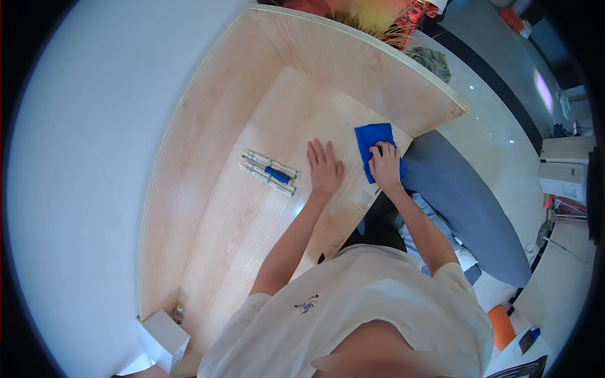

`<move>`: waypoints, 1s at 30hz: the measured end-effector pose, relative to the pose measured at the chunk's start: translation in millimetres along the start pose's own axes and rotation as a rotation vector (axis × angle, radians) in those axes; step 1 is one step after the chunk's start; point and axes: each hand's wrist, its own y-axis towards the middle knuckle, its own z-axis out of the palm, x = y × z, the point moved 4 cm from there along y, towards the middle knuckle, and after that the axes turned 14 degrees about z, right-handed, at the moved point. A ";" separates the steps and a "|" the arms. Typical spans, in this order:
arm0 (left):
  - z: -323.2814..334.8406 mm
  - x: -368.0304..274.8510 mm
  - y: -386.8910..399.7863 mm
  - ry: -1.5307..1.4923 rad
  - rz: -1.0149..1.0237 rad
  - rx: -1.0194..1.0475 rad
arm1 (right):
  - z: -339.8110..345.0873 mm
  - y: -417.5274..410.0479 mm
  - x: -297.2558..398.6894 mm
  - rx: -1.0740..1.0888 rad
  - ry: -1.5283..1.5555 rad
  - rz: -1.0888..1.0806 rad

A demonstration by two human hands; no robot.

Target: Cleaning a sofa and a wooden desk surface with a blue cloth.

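Note:
My left hand (326, 171) rests palm down on the pale wood-grain desktop (227, 227), fingers spread, holding nothing. On its left lie several slim sticks in clear wrappers (273, 161), likely packaged disposable chopsticks. Among them is a screwdriver with a blue handle (278, 175); its thin shaft points to the upper left. My right hand (386, 165) has its bent fingers on a folded blue cloth (373, 134) at the desk's right front edge. Part of the cloth is hidden beneath that hand.
Raised wooden panels (350, 66) border the desktop at its back and side. A white box (165, 335) and a small clear bottle (178, 314) stand at the lower left. Beside the desk's edge is a grey-blue padded seat (458, 189) with light blue fabric (425, 212) next to it.

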 end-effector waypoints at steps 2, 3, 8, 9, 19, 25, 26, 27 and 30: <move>6.8 -0.2 1.7 0.012 -0.018 0.034 | -9.9 -3.5 -11.2 -0.018 -0.046 -0.029; 9.7 0.4 0.9 0.038 -0.028 0.062 | -13.1 -4.5 -17.1 -0.047 -0.081 -0.061; 12.2 -0.9 1.4 0.110 -0.029 0.007 | -1.7 0.2 -21.9 0.128 -0.022 -0.162; 12.9 -1.1 2.7 0.103 -0.038 0.011 | 2.2 2.9 -20.5 0.139 -0.027 -0.164; 11.4 7.2 -0.7 0.058 -0.162 -0.053 | 22.0 48.7 -22.1 0.073 -0.236 -0.188; 8.7 7.7 1.6 0.020 -0.169 -0.087 | 21.4 35.1 -13.3 0.111 -0.139 -0.279; 7.7 8.1 0.2 0.017 -0.164 -0.090 | 19.3 29.9 -9.7 0.116 -0.137 -0.286; 7.7 7.9 -0.2 0.015 -0.167 -0.092 | 18.3 24.2 -10.3 0.166 -0.090 -0.292; 8.8 8.1 -1.2 0.019 -0.185 -0.074 | 15.5 14.6 -14.1 0.227 -0.032 -0.305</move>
